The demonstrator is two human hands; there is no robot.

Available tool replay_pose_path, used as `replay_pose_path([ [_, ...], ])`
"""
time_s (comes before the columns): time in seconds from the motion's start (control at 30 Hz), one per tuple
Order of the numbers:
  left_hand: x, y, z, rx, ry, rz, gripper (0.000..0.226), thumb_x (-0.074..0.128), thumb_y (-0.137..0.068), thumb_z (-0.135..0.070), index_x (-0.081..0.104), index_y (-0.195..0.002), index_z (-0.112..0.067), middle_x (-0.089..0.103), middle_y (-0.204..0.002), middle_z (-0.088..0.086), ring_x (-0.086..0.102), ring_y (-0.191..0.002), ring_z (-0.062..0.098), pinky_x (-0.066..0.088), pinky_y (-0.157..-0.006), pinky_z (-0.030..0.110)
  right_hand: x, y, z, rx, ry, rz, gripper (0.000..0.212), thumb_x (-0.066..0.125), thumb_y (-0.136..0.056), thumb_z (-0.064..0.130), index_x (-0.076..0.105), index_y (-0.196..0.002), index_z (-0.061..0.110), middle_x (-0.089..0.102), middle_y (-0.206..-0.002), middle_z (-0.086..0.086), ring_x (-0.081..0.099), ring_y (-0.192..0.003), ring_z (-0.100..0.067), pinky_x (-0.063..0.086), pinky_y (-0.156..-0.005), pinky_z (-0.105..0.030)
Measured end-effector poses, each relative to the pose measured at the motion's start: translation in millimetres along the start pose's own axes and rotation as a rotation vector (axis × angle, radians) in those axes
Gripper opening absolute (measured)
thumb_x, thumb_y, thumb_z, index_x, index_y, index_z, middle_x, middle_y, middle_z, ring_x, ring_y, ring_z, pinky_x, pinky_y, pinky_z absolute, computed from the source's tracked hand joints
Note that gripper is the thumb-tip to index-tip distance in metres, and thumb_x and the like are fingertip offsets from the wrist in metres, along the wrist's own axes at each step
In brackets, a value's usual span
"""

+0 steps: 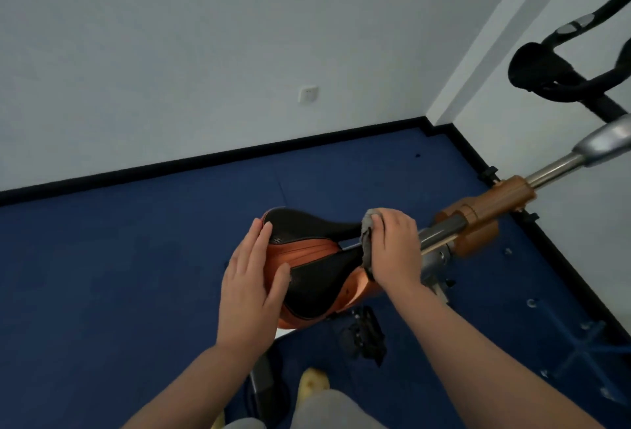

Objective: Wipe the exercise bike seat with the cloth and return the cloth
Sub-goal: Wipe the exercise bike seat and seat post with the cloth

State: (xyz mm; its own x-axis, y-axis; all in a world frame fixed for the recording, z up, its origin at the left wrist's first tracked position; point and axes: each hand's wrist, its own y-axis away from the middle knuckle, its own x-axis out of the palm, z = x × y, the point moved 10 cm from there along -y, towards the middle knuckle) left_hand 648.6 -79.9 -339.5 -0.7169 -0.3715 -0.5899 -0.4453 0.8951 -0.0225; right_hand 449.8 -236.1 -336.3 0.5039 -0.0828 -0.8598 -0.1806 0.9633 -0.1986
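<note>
Right hand (396, 246) pressing cloth (367, 244) on seat (317, 271), left hand (251, 288) steadying

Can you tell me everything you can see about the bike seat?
The seat is black on top with an orange middle strip and orange sides. It looks padded. Its wide back end is under the left hand, lying flat. The right hand presses a grey cloth on its narrow nose.
</note>
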Motion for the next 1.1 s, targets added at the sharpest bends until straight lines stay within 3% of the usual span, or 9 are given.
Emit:
replay_pose_path([
  [0.1, 3.1, 7.7, 10.6, -0.122, 0.093, -0.051, 0.068, 0.032, -0.084, -0.058, 0.011, -0.146, -0.041, 0.018, -0.155, -0.016, 0.022, -0.140, 0.005, 0.028, -0.115, 0.043, 6.6, 14.1, 35.3, -0.127, 0.092, 0.046, 0.044, 0.025, -0.097, 0.037, 0.061, -0.116, 0.018, 0.064, -0.117, 0.000, 0.052, -0.118, -0.021, 0.032, -0.110, -0.045],
  [0.2, 4.5, 14.5, 19.7, -0.233, 0.148, -0.078, 0.074, 0.035, -0.079, -0.063, 0.010, -0.145, -0.040, 0.026, -0.152, -0.010, 0.031, -0.136, 0.009, 0.033, -0.112, 0.046, 20.8, 33.3, 62.2, -0.273, 0.086, 0.153, 0.046, 0.026, -0.098, 0.036, 0.048, -0.136, 0.023, 0.054, -0.135, 0.006, 0.040, -0.133, -0.015, 0.019, -0.118, -0.040],
  [0.3, 1.3, 15.2, 18.4, -0.239, 0.123, -0.070, 0.076, 0.040, -0.080, -0.067, 0.014, -0.145, -0.037, 0.027, -0.152, -0.010, 0.029, -0.137, 0.010, 0.028, -0.115, 0.042, 17.4, 27.9, 54.3, -0.424, 0.065, 0.234, 0.046, 0.026, -0.100, 0.036, 0.045, -0.140, 0.024, 0.052, -0.137, 0.008, 0.041, -0.131, -0.012, 0.022, -0.117, -0.041],
  [0.43, -1.9, 16.5, 15.4, -0.243, 0.112, -0.081, 0.067, 0.047, -0.086, -0.050, 0.019, -0.145, -0.034, 0.031, -0.150, -0.010, 0.024, -0.129, -0.002, 0.026, -0.114, 0.037, 4.1, 2.9, 13.2, -0.294, 0.065, 0.166, 0.044, 0.025, -0.099, 0.037, 0.056, -0.126, 0.021, 0.062, -0.121, 0.001, 0.053, -0.116, -0.021, 0.035, -0.107, -0.043],
  [0.53, 0.4, 20.7, 15.4, -0.275, 0.146, -0.112, 0.064, 0.046, -0.087, -0.047, 0.019, -0.144, -0.037, 0.037, -0.145, -0.010, 0.031, -0.129, 0.001, 0.030, -0.113, 0.041, 9.8, 11.8, 21.8, -0.146, 0.148, 0.114, 0.049, 0.022, -0.098, 0.037, 0.057, -0.126, 0.019, 0.061, -0.125, -0.002, 0.049, -0.123, -0.024, 0.031, -0.111, -0.048],
  [0.7, 6.9, 22.2, 13.5, -0.270, 0.159, -0.158, 0.062, 0.043, -0.088, -0.046, 0.014, -0.143, -0.044, 0.029, -0.147, -0.021, 0.029, -0.135, 0.003, 0.030, -0.114, 0.044, 32.0, 45.4, 80.9, -0.323, 0.087, 0.254, 0.054, 0.017, -0.099, 0.038, 0.032, -0.148, 0.021, 0.037, -0.153, 0.003, 0.025, -0.145, -0.016, 0.017, -0.120, -0.045],
  [0.83, 7.8, 15.1, 7.3, -0.239, 0.129, -0.163, 0.060, 0.039, -0.091, -0.042, 0.010, -0.144, -0.046, 0.020, -0.149, -0.026, 0.018, -0.138, -0.005, 0.024, -0.117, 0.039, 31.4, 50.4, 70.5, -0.574, 0.076, 0.432, 0.053, 0.011, -0.101, 0.043, 0.013, -0.153, 0.032, 0.009, -0.161, 0.012, 0.000, -0.149, -0.007, 0.004, -0.120, -0.042],
  [0.97, 9.1, 12.3, 5.8, -0.225, 0.108, -0.179, 0.063, 0.033, -0.083, -0.054, 0.010, -0.141, -0.051, 0.022, -0.150, -0.026, 0.019, -0.137, -0.008, 0.023, -0.114, 0.032, 26.7, 43.3, 48.1, -0.472, 0.161, 0.422, 0.052, 0.006, -0.100, 0.047, 0.009, -0.151, 0.042, 0.006, -0.162, 0.010, -0.004, -0.150, -0.015, -0.003, -0.118, -0.046],
  [1.1, 9.3, 13.1, 6.1, -0.228, 0.117, -0.227, 0.060, 0.033, -0.081, -0.051, 0.011, -0.136, -0.060, 0.022, -0.146, -0.035, 0.021, -0.136, -0.011, 0.023, -0.112, 0.028, 36.8, 42.8, 74.8, -0.395, 0.114, 0.415, 0.052, 0.010, -0.099, 0.046, 0.007, -0.151, 0.040, 0.008, -0.161, 0.012, -0.002, -0.149, -0.012, -0.004, -0.119, -0.046],
])
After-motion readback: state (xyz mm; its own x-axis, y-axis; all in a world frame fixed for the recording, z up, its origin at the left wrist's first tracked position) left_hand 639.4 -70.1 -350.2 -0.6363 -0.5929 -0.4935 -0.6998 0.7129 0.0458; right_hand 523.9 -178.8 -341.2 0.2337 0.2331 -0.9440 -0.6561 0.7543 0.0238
